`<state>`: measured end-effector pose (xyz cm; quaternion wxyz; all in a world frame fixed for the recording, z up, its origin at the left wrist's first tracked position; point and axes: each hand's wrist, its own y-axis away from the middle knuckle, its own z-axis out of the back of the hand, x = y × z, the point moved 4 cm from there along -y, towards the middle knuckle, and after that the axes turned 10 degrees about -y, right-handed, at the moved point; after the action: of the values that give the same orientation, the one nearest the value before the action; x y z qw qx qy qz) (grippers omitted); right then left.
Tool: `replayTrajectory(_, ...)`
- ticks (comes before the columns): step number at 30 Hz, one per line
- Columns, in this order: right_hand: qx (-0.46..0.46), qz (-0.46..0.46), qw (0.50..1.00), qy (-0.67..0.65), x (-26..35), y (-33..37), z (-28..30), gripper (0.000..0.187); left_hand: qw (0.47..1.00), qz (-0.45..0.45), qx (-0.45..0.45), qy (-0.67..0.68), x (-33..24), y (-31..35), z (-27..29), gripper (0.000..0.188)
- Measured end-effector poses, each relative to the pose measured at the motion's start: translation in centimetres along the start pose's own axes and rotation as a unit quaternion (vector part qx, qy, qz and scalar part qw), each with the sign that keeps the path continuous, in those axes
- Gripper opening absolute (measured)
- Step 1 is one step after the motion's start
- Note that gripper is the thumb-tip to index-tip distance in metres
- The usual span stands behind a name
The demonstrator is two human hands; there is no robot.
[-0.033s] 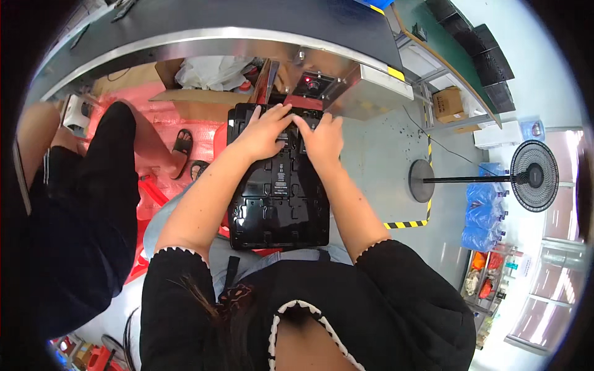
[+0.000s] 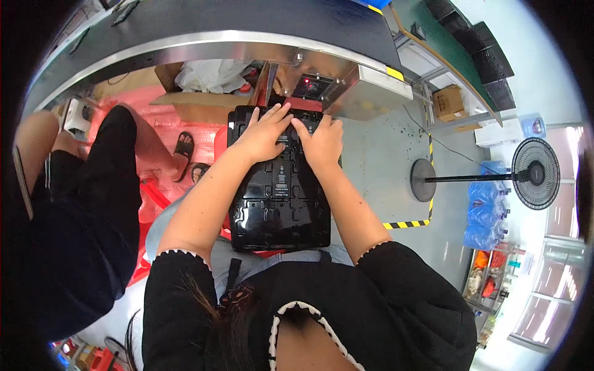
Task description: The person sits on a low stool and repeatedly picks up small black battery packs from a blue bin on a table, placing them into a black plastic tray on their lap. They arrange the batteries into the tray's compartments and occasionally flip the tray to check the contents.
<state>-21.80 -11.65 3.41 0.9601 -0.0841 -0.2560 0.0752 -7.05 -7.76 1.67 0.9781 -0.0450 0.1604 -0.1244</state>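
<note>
A glossy black moulded tray (image 2: 281, 224) rests on my lap, its far end close to the workbench. Dark flat pieces with small pale print, one of them a black labelled strip (image 2: 282, 176), lie along its middle. My left hand (image 2: 263, 135) lies over the far part of the tray, fingers stretched forward and apart. Beside it, my right hand (image 2: 322, 143) rests on the far right part, its thumb spread away from the fingers and pointing towards the left fingertips. Both hands touch the tray or the pieces in it; what lies beneath the palms is hidden.
A dark workbench (image 2: 247, 17) with a metal edge crosses ahead, a control box (image 2: 312, 86) with a red light beneath it. An open carton (image 2: 204, 110) holds plastic bags. Another person's leg (image 2: 117, 148) is at left. A standing fan (image 2: 535, 173) is at right.
The view shifts very slightly. Both hands stay over the far end of the tray, and the right fingers draw a little closer together.
</note>
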Motion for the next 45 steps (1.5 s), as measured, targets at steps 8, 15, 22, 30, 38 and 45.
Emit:
replayTrajectory(8, 0.106, 0.266, 0.955, 0.081, -3.5, 5.1, -0.5, 0.050, 0.993, -0.031, 0.102, 0.047, 0.5, -0.7, 0.2, 0.073)
replayTrajectory(15, 0.079, 0.269, 0.960, 0.017, -3.5, 4.2, 0.0, 0.040, 0.999, 0.025, -0.014, 0.027, 0.6, 1.5, -0.4, 0.062)
replayTrajectory(22, 0.094, 0.215, 0.967, -0.095, -4.9, 7.7, 1.7, 0.050, 0.989, 0.106, -0.018, -0.102, 3.5, 6.5, -1.2, 0.052)
replayTrajectory(30, 0.150, 0.191, 0.955, -0.168, -5.4, 6.3, 1.2, 0.054, 0.969, 0.208, -0.132, -0.028, 3.6, 7.8, -0.7, 0.054)
replayTrajectory(38, 0.199, 0.235, 0.950, -0.044, -3.2, 5.8, 2.3, 0.056, 0.935, 0.289, -0.189, 0.086, 1.7, 15.1, -5.2, 0.063)
replayTrajectory(45, 0.082, 0.418, 0.862, -0.274, 14.4, -6.1, 14.0, 0.034, 0.909, 0.329, -0.159, 0.199, 0.4, 16.1, -4.4, 0.053)
